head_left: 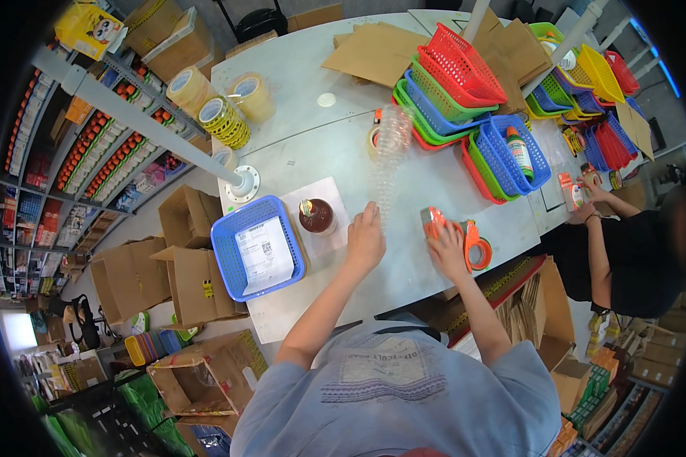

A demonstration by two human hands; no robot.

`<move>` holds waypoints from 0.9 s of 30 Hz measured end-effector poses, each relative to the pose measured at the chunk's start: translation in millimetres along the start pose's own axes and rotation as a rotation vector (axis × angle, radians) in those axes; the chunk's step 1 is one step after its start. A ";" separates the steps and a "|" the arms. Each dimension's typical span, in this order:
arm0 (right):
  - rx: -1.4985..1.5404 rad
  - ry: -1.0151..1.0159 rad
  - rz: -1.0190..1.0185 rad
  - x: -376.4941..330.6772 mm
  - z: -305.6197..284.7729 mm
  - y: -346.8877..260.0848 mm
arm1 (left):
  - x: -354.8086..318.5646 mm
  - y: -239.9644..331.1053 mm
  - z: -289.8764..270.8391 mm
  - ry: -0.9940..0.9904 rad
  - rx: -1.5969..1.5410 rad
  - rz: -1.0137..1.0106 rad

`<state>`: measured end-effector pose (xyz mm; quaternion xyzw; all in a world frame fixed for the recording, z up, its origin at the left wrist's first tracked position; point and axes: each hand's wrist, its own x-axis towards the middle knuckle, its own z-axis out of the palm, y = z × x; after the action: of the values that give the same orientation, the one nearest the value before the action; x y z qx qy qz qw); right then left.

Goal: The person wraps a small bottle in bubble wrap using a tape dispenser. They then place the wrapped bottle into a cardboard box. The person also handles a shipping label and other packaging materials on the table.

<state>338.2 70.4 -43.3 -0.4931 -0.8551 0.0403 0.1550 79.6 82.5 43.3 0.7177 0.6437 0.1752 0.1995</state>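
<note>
My left hand (366, 242) is closed on the near end of a strip of clear bubble wrap (392, 141), which stretches away across the grey-white table (290, 133). My right hand (447, 247) is closed over an orange tape dispenser (477, 254) near the table's front edge. Left of my left hand, a dark reddish-brown bottle (317, 218) with a pale top stands on a white sheet (333, 192). Beside it, a blue plastic basket (300, 255) holds a printed paper slip (265, 255).
Stacked coloured baskets (461, 68) stand at the back right, one holding a bottle (519, 152). Tape rolls (225, 122) sit back left beside a pole (240, 183). Flat cardboard (373, 53) lies behind. Open cartons (129, 278) are left; a co-worker (621, 259) is right.
</note>
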 end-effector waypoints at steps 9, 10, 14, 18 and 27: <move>1.474 0.000 0.756 102.6 -33.6 -26.3 | -43.7 -41.4 35.5 -0.165 -0.254 0.143; 1.461 -0.035 0.793 104.4 -36.7 -24.4 | -52.4 -49.5 35.8 -0.143 -0.165 0.165; 1.453 -0.025 1.041 96.0 -39.8 -41.7 | -72.1 -31.2 3.0 -0.361 0.075 0.099; 1.274 -0.148 0.890 70.4 8.8 -17.8 | -97.0 -39.3 1.1 -0.311 -0.011 0.154; 1.146 -0.222 1.175 -62.3 34.2 -24.5 | -238.1 -173.0 17.9 0.052 0.264 -0.284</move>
<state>336.4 7.5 -84.3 -0.6974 -0.3155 0.5926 0.2508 -85.2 -139.4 -59.4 0.6348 0.7608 0.0779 0.1097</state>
